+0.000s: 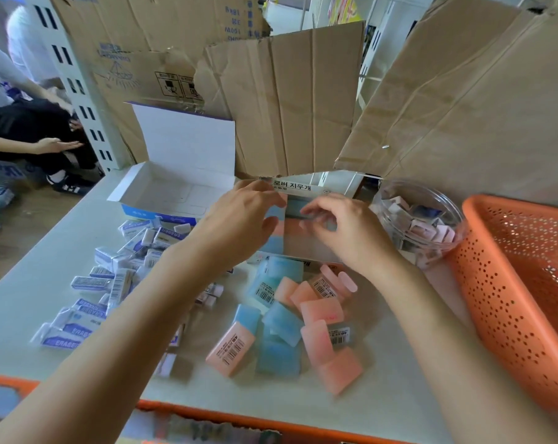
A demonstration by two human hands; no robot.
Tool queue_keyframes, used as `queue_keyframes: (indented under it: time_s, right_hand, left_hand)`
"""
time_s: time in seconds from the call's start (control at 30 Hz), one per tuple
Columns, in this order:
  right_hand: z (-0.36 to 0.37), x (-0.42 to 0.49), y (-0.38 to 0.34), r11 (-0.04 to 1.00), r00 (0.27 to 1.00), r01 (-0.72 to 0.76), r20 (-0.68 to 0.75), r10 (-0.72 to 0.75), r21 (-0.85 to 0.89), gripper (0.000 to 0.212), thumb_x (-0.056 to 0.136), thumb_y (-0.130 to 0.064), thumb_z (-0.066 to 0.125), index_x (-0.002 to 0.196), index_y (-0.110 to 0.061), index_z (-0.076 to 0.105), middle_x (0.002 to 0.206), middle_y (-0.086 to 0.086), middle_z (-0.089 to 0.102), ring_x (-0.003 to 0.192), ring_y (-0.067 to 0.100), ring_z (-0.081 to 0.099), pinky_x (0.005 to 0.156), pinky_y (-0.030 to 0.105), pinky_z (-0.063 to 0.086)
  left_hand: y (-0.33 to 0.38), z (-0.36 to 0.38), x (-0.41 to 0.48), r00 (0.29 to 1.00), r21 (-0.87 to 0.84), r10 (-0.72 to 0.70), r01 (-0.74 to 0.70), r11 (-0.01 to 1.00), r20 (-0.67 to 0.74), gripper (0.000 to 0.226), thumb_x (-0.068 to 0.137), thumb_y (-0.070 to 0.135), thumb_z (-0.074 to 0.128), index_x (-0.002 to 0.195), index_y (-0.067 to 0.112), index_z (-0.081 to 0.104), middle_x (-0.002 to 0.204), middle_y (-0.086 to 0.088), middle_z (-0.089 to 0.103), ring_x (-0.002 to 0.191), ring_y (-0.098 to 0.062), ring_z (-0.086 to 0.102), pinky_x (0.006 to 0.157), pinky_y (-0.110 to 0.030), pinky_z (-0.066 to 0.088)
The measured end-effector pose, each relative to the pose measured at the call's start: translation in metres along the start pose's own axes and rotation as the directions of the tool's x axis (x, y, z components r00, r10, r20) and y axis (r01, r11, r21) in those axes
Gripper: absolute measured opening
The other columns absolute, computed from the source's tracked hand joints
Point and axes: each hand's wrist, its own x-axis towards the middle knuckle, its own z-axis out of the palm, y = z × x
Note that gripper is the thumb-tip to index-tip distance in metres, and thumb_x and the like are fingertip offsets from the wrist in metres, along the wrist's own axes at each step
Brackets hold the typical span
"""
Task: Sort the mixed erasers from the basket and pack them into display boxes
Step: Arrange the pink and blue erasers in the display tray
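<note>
Over the display box (306,248)
My left fingers (272,192) curl round its side; right fingers (316,211) curl above packed erasers (295,206), hold unclear.

Torn cardboard sheets (290,100) stand behind the table (21,299); a person (14,123) sits far left by a slotted post (79,88).

Probably a stationery shop's stock area. Flattened shipping cartons (303,100) wall the desk (399,395); slotted shelving upright (79,78) at left; barcoded retail erasers (231,346) heaped loose; printed display boxes (136,184); perforated orange basket (511,283). Colourful goods behind too blurred to name.
</note>
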Motion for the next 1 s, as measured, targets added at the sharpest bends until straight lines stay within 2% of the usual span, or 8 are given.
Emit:
queue_keyframes:
  time_s: [0.1, 0.17, 0.2, 0.3, 0.53, 0.63, 0.77, 1.0]
  right_hand:
    - [-0.006, -0.025, -0.005, 0.994, 0.997, 0.014, 0.071, -0.022, 0.110, 0.019, 0.085, -0.024, 0.066, 0.103, -0.018, 0.067, 0.100, -0.008, 0.061, 0.092, 0.004, 0.055, 0.081, 0.016, 0.041]
    - [-0.009, -0.041, -0.003, 0.998, 0.999, 0.013, 0.051, -0.016, 0.059, 0.022, 0.085, -0.025, 0.065, 0.106, -0.019, 0.066, 0.104, -0.012, 0.060, 0.093, 0.000, 0.053, 0.078, 0.009, 0.038]
    - [-0.010, -0.048, -0.001, 1.000, 1.000, 0.003, 0.027, -0.003, 0.022, 0.023, 0.085, -0.025, 0.065, 0.107, -0.019, 0.066, 0.105, -0.012, 0.060, 0.093, 0.003, 0.055, 0.078, 0.013, 0.039]
    - [-0.010, -0.067, 0.003, 0.999, 0.999, -0.039, -0.028, 0.038, -0.037, 0.022, 0.085, -0.026, 0.065, 0.106, -0.020, 0.066, 0.108, -0.011, 0.062, 0.094, 0.012, 0.059, 0.080, 0.028, 0.045]
    - [-0.005, -0.084, 0.001, 1.000, 0.996, 0.016, -0.091, -0.016, -0.001, 0.016, 0.085, -0.020, 0.065, 0.100, -0.017, 0.070, 0.102, -0.009, 0.063, 0.093, 0.002, 0.055, 0.076, 0.016, 0.041]
    - [-0.004, -0.086, -0.001, 1.000, 0.995, 0.022, -0.098, -0.022, 0.004, 0.015, 0.084, -0.018, 0.065, 0.099, -0.017, 0.070, 0.101, -0.010, 0.063, 0.089, 0.002, 0.057, 0.075, 0.019, 0.043]
    - [-0.003, -0.087, -0.003, 0.999, 0.994, 0.037, -0.106, -0.036, 0.008, 0.015, 0.083, -0.015, 0.066, 0.098, -0.017, 0.069, 0.099, -0.008, 0.064, 0.088, 0.010, 0.061, 0.076, 0.024, 0.045]
    - [-0.010, -0.091, -0.017, 0.975, 0.991, 0.040, -0.136, -0.010, 0.220, 0.013, 0.085, -0.012, 0.065, 0.095, -0.019, 0.070, 0.088, -0.011, 0.065, 0.082, 0.000, 0.058, 0.070, 0.009, 0.043]
  left_hand:
    - [0.008, -0.012, -0.014, 0.995, -0.094, 0.092, -0.094, 0.991, -0.029, 0.018, 0.086, 0.020, 0.062, 0.103, 0.022, 0.066, 0.106, 0.004, 0.060, 0.094, -0.010, 0.054, 0.084, -0.025, 0.044]
    - [0.015, -0.019, -0.029, 0.985, -0.136, 0.163, -0.155, 0.979, 0.057, 0.013, 0.082, 0.028, 0.067, 0.094, 0.025, 0.067, 0.089, 0.014, 0.057, 0.076, 0.005, 0.049, 0.070, -0.008, 0.038]
    - [0.018, -0.020, -0.036, 0.978, -0.154, 0.183, -0.168, 0.974, 0.095, 0.013, 0.080, 0.033, 0.067, 0.092, 0.026, 0.067, 0.086, 0.017, 0.054, 0.074, 0.007, 0.048, 0.067, -0.007, 0.037]
    - [0.017, -0.015, -0.055, 0.975, -0.156, 0.175, -0.153, 0.976, 0.138, 0.019, 0.077, 0.041, 0.068, 0.093, 0.030, 0.067, 0.089, 0.017, 0.052, 0.079, 0.008, 0.046, 0.070, -0.011, 0.037]
    - [0.016, -0.005, -0.078, 0.949, -0.042, 0.208, -0.204, 0.978, 0.238, 0.035, 0.073, 0.046, 0.070, 0.107, 0.039, 0.063, 0.093, 0.022, 0.040, 0.090, 0.004, 0.032, 0.074, -0.009, 0.027]
    - [0.019, -0.004, -0.079, 0.945, -0.002, 0.216, -0.222, 0.975, 0.246, 0.036, 0.075, 0.048, 0.068, 0.109, 0.038, 0.062, 0.093, 0.022, 0.035, 0.092, 0.001, 0.030, 0.079, -0.014, 0.026]
    - [0.024, -0.002, -0.077, 0.935, 0.041, 0.224, -0.244, 0.969, 0.277, 0.036, 0.077, 0.045, 0.067, 0.110, 0.034, 0.058, 0.105, 0.015, 0.047, 0.104, -0.006, 0.039, 0.081, -0.014, 0.027]
    - [0.020, -0.014, -0.076, 0.964, -0.032, 0.213, -0.211, 0.977, 0.160, 0.031, 0.076, 0.040, 0.069, 0.101, 0.032, 0.054, 0.089, 0.024, 0.041, 0.088, 0.001, 0.038, 0.072, -0.007, 0.031]
